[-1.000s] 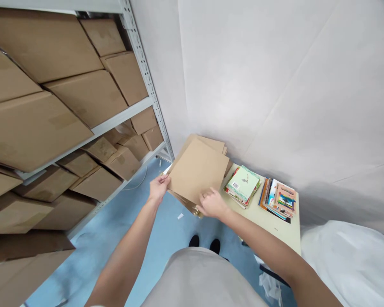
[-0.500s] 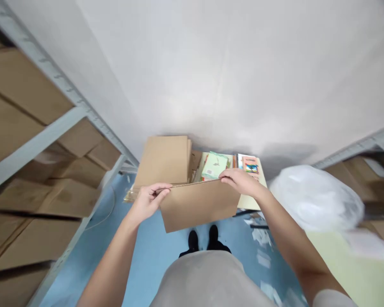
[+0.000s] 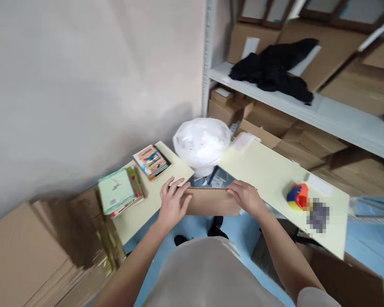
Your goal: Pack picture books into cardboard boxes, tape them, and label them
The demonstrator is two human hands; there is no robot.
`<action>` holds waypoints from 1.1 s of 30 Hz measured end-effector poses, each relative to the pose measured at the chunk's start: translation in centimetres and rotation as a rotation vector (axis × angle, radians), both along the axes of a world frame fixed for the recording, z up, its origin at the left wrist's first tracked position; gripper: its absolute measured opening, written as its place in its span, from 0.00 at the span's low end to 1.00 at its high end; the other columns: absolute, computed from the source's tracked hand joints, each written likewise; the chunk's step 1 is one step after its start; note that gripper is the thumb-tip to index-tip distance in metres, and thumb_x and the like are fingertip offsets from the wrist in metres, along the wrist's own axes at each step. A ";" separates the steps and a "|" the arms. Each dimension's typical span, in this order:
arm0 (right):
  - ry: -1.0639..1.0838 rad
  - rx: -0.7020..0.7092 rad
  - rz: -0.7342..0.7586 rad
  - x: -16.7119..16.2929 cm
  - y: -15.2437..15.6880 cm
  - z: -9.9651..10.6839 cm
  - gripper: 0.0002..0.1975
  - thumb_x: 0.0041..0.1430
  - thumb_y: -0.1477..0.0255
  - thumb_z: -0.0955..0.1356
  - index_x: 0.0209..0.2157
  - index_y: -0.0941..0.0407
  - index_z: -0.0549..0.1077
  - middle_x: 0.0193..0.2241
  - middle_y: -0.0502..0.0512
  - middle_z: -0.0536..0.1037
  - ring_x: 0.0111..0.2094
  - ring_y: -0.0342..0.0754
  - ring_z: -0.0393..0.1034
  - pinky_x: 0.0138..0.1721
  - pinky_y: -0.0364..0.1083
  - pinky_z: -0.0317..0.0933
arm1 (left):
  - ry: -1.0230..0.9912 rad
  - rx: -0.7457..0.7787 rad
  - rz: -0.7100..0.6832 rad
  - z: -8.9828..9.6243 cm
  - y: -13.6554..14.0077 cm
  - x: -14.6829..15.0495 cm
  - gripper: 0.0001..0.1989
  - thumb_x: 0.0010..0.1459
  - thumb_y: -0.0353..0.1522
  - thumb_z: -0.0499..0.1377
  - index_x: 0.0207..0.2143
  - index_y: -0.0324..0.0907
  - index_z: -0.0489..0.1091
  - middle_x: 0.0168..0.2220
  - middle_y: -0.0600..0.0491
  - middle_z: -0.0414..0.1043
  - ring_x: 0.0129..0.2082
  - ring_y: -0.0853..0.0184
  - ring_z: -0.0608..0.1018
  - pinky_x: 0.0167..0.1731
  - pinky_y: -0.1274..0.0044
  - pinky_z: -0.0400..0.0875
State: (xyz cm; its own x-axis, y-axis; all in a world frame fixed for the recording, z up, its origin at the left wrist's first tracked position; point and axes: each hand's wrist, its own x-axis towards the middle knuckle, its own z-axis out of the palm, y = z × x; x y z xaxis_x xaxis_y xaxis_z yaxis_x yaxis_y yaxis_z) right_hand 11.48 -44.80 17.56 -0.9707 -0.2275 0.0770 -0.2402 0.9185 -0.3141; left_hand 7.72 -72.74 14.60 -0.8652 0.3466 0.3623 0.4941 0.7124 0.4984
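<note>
A brown cardboard sheet [image 3: 211, 202] hangs in front of my body, its upper edge facing me. My right hand [image 3: 245, 197] pinches this edge near the right corner, thumb on the near side. At the left corner is my left hand [image 3: 173, 204], its fingers spread loosely and its thumb over the near face; whether it bears any of the sheet I cannot tell. Past my left hand, a pale-yellow tabletop [image 3: 152, 202] carries a stack of green-covered books [image 3: 117, 191] and a smaller pile of books [image 3: 151, 160].
A white plastic bag lines a round bin [image 3: 201, 143] in the corner. On the right table [image 3: 259, 170] stands a red, blue and yellow object [image 3: 297, 196]. Cardboard stacks [image 3: 28, 256] fill the lower left. A shelf [image 3: 339, 113] holds boxes and black cloth [image 3: 275, 70].
My view and body have turned right, toward the corner bin and right table. The cardboard sheet has come along. My left hand's pinch has loosened into spread fingers; the right still grips.
</note>
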 end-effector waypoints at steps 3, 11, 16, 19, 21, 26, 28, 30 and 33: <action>0.036 0.020 -0.195 2.7 7.2 -0.8 0.16 0.66 0.67 0.58 0.36 0.53 0.75 0.30 0.54 0.75 0.33 0.46 0.69 0.34 0.43 0.58 | 0.003 -0.095 -0.171 -0.6 9.9 -0.5 0.21 0.56 0.37 0.56 0.54 0.50 0.65 0.60 0.46 0.59 0.61 0.47 0.55 0.58 0.50 0.36; 0.052 0.023 -0.536 6.2 19.0 -2.5 0.17 0.66 0.68 0.57 0.36 0.54 0.76 0.32 0.56 0.76 0.33 0.45 0.70 0.29 0.42 0.58 | -0.056 -0.069 -0.597 -2.6 27.7 -3.7 0.18 0.62 0.30 0.50 0.52 0.50 0.67 0.53 0.49 0.69 0.57 0.58 0.66 0.60 0.55 0.29; -0.006 0.023 -0.685 5.4 22.5 -2.9 0.15 0.65 0.67 0.59 0.36 0.53 0.75 0.33 0.54 0.76 0.33 0.45 0.70 0.24 0.42 0.53 | -0.070 -0.036 -0.766 -3.4 33.7 -7.6 0.14 0.62 0.30 0.50 0.45 0.49 0.72 0.49 0.50 0.73 0.53 0.61 0.71 0.60 0.59 0.38; -0.019 0.026 -0.717 4.3 23.9 -2.9 0.14 0.65 0.67 0.59 0.36 0.53 0.76 0.33 0.54 0.76 0.34 0.45 0.69 0.24 0.42 0.51 | -0.086 -0.011 -0.833 -3.5 36.0 -10.1 0.13 0.61 0.30 0.51 0.41 0.50 0.74 0.45 0.51 0.76 0.50 0.63 0.73 0.60 0.61 0.43; -0.011 0.027 -0.738 3.4 24.7 -3.0 0.15 0.65 0.68 0.59 0.37 0.53 0.76 0.33 0.55 0.76 0.35 0.46 0.68 0.25 0.43 0.51 | -0.086 0.014 -0.870 -3.6 37.2 -11.7 0.12 0.60 0.31 0.52 0.40 0.50 0.74 0.46 0.51 0.75 0.51 0.62 0.73 0.60 0.61 0.43; 0.047 0.038 -0.781 1.1 26.1 -4.0 0.15 0.65 0.69 0.58 0.39 0.54 0.76 0.34 0.57 0.76 0.35 0.47 0.67 0.31 0.44 0.54 | -0.063 -0.041 -0.977 -3.8 39.0 -15.3 0.14 0.60 0.30 0.52 0.46 0.50 0.72 0.52 0.49 0.71 0.56 0.60 0.67 0.61 0.58 0.37; 0.046 0.041 -0.809 0.1 26.4 -4.6 0.16 0.65 0.69 0.58 0.39 0.54 0.76 0.34 0.57 0.76 0.35 0.47 0.67 0.33 0.44 0.55 | -0.036 -0.103 -1.028 -4.1 39.5 -16.6 0.17 0.60 0.30 0.51 0.50 0.49 0.69 0.54 0.48 0.68 0.59 0.59 0.64 0.60 0.56 0.35; 0.023 0.028 -0.847 -0.8 26.6 -5.3 0.16 0.65 0.69 0.58 0.38 0.55 0.76 0.34 0.57 0.76 0.35 0.47 0.67 0.34 0.44 0.56 | -0.016 -0.160 -1.095 -4.5 40.0 -17.7 0.19 0.61 0.29 0.49 0.53 0.48 0.66 0.57 0.46 0.64 0.61 0.58 0.61 0.60 0.55 0.33; -0.023 -0.033 -0.890 -1.7 26.9 -5.7 0.15 0.65 0.69 0.58 0.39 0.55 0.76 0.35 0.57 0.77 0.37 0.47 0.68 0.35 0.44 0.57 | 0.007 -0.231 -1.182 -4.9 40.6 -19.2 0.22 0.61 0.29 0.49 0.57 0.46 0.61 0.60 0.44 0.59 0.62 0.57 0.58 0.60 0.55 0.32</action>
